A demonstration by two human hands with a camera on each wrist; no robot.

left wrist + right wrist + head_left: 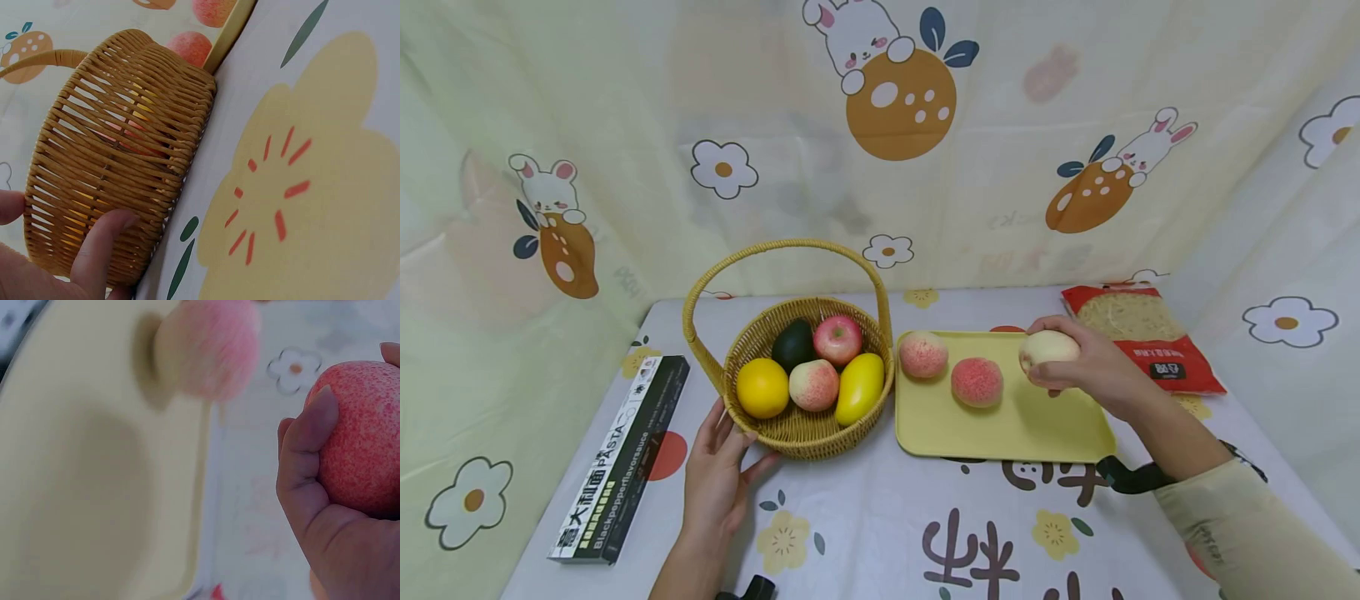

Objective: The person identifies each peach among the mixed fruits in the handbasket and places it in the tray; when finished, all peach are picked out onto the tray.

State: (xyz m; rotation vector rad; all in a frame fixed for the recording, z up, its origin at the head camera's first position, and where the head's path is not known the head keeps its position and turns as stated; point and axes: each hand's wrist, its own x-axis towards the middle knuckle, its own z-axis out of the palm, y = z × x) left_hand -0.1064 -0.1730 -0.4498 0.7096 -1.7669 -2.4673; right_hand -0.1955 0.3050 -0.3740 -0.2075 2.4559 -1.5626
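Holds a round peach [1047, 352] in the right hand [1096, 367], up over the right part of the yellow tray [1067, 433]; creamy white from the head view, but pink-red with lots of tiny specks from the right wrist view; fingers and thumb curled snugly round it. Touches the outside of the woven basket [820, 446] with the left hand [717, 471]; thumb resting on the brown weave, fingers spread apart from it. Inside the basket, an orange [762, 388], a dark green avocado [792, 345], a shiny pink apple [838, 339], a yellow mango [861, 389] and a blushing peach [814, 385]; on the tray, just beside the basket, a pale pink peach [923, 354] near the left end and a redder peach [977, 382] closer to the middle; far left, a long black-and-white pasta box [617, 462]; at the back right, a red bag [1150, 337]; underneath everything, a white flowery cloth [850, 517].
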